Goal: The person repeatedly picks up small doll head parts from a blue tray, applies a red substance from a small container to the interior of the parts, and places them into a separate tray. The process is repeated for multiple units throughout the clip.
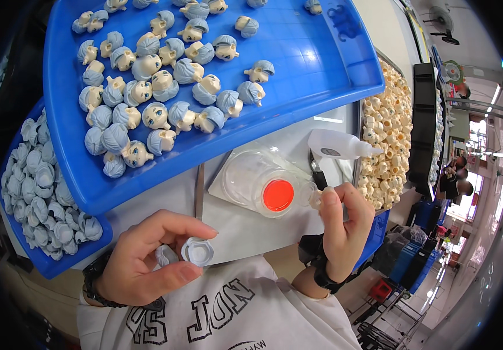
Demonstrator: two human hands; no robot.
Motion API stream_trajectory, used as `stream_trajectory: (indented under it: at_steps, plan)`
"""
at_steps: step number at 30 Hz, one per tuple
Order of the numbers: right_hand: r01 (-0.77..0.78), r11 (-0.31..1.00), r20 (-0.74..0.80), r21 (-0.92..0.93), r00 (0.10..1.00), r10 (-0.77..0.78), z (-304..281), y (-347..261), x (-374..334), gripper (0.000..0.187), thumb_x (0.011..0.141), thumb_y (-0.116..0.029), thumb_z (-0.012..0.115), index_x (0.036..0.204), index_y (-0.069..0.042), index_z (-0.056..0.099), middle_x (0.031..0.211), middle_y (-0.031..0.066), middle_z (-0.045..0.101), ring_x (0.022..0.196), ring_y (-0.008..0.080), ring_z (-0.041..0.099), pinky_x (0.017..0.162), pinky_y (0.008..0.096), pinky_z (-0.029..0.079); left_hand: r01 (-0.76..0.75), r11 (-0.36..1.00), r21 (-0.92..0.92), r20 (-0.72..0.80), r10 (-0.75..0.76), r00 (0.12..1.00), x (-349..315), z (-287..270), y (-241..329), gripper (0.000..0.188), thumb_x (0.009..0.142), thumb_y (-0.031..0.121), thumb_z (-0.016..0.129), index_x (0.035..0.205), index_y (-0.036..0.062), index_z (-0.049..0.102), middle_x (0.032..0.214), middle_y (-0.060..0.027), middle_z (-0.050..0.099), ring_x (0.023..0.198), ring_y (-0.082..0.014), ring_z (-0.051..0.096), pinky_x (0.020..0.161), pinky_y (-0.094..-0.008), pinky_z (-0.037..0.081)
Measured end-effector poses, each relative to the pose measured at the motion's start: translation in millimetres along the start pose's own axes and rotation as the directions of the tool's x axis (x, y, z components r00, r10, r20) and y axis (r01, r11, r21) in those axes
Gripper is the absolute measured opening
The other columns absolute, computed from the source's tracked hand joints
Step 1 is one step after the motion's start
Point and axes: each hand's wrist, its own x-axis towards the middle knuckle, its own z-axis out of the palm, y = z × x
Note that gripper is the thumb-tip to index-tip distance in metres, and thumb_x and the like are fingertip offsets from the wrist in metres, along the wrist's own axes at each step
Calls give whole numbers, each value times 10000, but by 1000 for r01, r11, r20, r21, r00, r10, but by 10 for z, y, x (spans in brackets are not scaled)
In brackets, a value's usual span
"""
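Observation:
My left hand (152,256) has its fingers closed round a pale blue-grey doll hair piece (197,251), its hollow side turned up. A second pale blue piece (166,255) shows partly in the palm. My right hand (344,227) is raised, thumb and forefinger pinched on a small pale thing too hidden to name. It is beside a clear plastic container (242,181) with a round orange-red piece (278,195). Behind that hand lies a white squeeze bottle (339,144) with a narrow nozzle.
A large blue tray (298,58) bears many doll heads with blue hair (155,115). More hair pieces (44,181) fill a blue bin at left. Cream-coloured parts (385,134) fill a tray at right. A thin metal tool (199,192) lies on the table (140,204).

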Motion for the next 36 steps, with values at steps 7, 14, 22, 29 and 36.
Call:
stream_trajectory:
  at_steps: [7,14,22,29,36]
  plan:
    - [-42,998,-27,38,999,43,32,39,-20,228,787,-100,609,620,29,523,522,68,495,477,142,420,462,265,315,-10,1000,8,-1,10,1000,-4,-4,-8,384,811,119,639,1130,-40,497,914,-44,538,771,-61,488,702,-195,394]
    - [-97,987,-39,126,994,102,20,83,-42,232,796,-111,600,629,28,517,530,47,488,489,134,421,476,249,315,-7,999,35,25,6,1000,-1,-18,-4,385,811,120,638,1131,-40,495,891,-49,548,738,-60,500,672,-196,413]
    - [372,743,-114,556,920,-375,43,37,-199,236,750,-174,684,797,29,572,729,80,572,584,150,517,525,250,374,-29,1000,-9,-10,29,1000,5,41,22,378,808,66,616,1145,-48,487,878,-61,562,749,-79,554,665,-196,442]
    - [562,648,-38,514,769,-638,332,-283,-290,366,560,-42,782,881,30,620,780,118,623,579,199,583,506,266,454,-131,977,171,90,117,989,50,-5,-38,382,799,94,642,1121,-53,499,852,-93,608,633,-83,546,567,-189,429]
    - [584,677,-21,449,764,-645,381,-338,-286,371,541,16,749,887,39,617,772,134,627,565,194,577,489,256,452,-233,948,215,119,211,970,70,-25,-3,322,755,92,701,1033,-21,587,947,-109,600,562,-55,497,534,-187,381]
